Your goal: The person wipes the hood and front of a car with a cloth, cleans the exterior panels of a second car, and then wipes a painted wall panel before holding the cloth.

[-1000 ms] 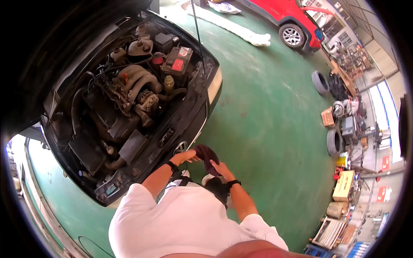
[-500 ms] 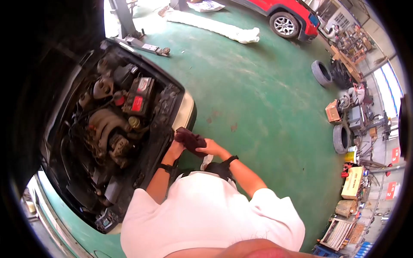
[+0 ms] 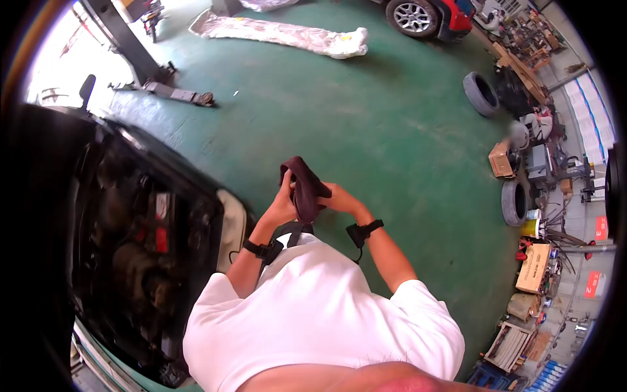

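A dark maroon cloth (image 3: 307, 189) hangs folded between my two hands, in front of my body. My left hand (image 3: 282, 208) grips its left side, fingers partly tucked into the fold. On the other side my right hand (image 3: 338, 198) is closed on the cloth's right edge, with its fingertips hidden behind the fabric. Both wrists wear black straps. To the left is a car with its engine bay (image 3: 130, 248) exposed; a car battery (image 3: 162, 222) with a red label shows dimly inside. The car's pale front corner (image 3: 232, 228) is closest to my left forearm.
A lift post (image 3: 134, 49) with a low arm (image 3: 179, 93) stands beyond the car. A long plastic-wrapped bundle (image 3: 281, 34) lies on the green floor (image 3: 392, 157). Tires (image 3: 480, 95), boxes (image 3: 534, 268) and tools line the right wall. A red car (image 3: 454, 23) is at the back.
My view has turned, so the engine bay sits lower and darker. Both hands have moved away from the car's front edge with the cloth, which is now more spread and raised.
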The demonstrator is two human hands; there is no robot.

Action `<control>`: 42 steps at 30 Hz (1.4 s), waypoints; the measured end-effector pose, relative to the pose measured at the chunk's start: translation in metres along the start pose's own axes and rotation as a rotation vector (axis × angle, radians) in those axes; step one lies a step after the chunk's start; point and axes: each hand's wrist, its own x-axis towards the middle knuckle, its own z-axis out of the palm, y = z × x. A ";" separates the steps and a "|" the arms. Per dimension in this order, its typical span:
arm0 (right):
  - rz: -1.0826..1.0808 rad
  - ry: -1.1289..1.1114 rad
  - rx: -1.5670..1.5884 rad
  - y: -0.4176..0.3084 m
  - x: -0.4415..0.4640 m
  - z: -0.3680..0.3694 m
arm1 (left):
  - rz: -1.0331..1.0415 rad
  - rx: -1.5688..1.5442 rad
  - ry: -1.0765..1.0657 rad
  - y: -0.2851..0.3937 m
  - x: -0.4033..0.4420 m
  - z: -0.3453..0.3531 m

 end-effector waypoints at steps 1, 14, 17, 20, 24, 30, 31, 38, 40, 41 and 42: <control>0.050 0.002 0.043 0.000 0.014 -0.025 | 0.003 -0.007 -0.015 -0.007 0.032 -0.003; 0.224 0.314 0.136 0.074 0.098 -0.314 | -0.233 -0.045 -0.311 -0.034 0.359 0.039; 0.136 0.310 0.010 0.112 0.125 -0.384 | -0.153 -0.079 -0.207 -0.065 0.424 0.065; 0.087 0.317 -0.034 0.102 0.148 -0.467 | -0.147 0.110 -0.206 -0.068 0.504 0.098; -0.258 0.294 -0.113 0.044 0.175 -0.574 | 0.051 0.517 -0.211 -0.075 0.620 0.144; -0.455 0.042 0.200 0.009 0.182 -0.742 | 0.313 0.844 -0.239 -0.041 0.797 0.224; -0.435 0.138 0.186 0.010 0.186 -0.762 | 0.331 0.909 -0.205 -0.034 0.828 0.234; -0.222 0.096 0.238 0.000 0.220 -0.947 | 0.393 0.436 -0.103 -0.093 1.029 0.282; -0.363 0.125 0.037 0.008 0.244 -1.013 | 0.312 0.163 0.041 -0.107 1.098 0.305; -0.359 0.138 0.027 0.012 0.253 -1.040 | 0.317 0.151 0.028 -0.119 1.134 0.307; -0.206 0.211 0.011 0.021 0.263 -1.100 | 0.276 0.109 0.088 -0.148 1.200 0.318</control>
